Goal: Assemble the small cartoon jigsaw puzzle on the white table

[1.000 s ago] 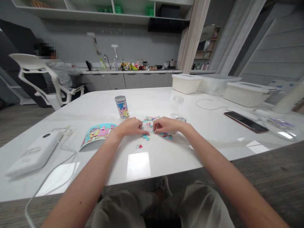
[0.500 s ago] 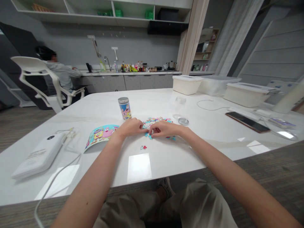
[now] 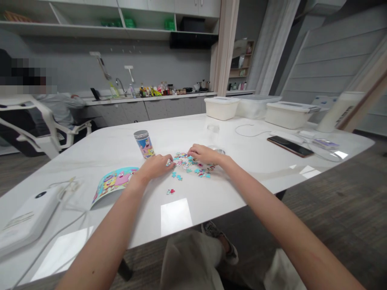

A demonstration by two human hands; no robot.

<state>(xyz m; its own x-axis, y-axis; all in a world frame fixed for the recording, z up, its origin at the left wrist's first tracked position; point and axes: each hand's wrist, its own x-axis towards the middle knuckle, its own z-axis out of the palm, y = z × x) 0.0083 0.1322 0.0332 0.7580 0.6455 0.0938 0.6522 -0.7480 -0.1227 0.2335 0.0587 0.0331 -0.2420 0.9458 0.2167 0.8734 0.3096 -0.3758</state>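
A loose heap of small jigsaw puzzle pieces (image 3: 189,162), mostly light blue with some pink and white, is spread on the white table. At the heap's left edge, my left hand (image 3: 155,167) pinches a small puzzle piece (image 3: 168,162) between thumb and fingers. My right hand (image 3: 207,154) rests over the heap's right side with its fingers bent together and their tips down; whatever is in them is hidden. Nearer to me lies a red and white pair of pieces (image 3: 170,191), apart from the heap. Left of my left hand curves a printed cartoon picture sheet (image 3: 116,180).
A cartoon-printed can (image 3: 144,144) stands behind my left hand. Behind my right hand are a round lid (image 3: 218,150) and a clear jar (image 3: 213,128). A white device with cables (image 3: 28,219) lies left, a phone (image 3: 289,146) right. Storage boxes (image 3: 221,108) stand behind; a person (image 3: 56,106) sits far left.
My hands have moved apart, uncovering more of the heap. A piece now shows in my left hand's pinch. The view has swung right.
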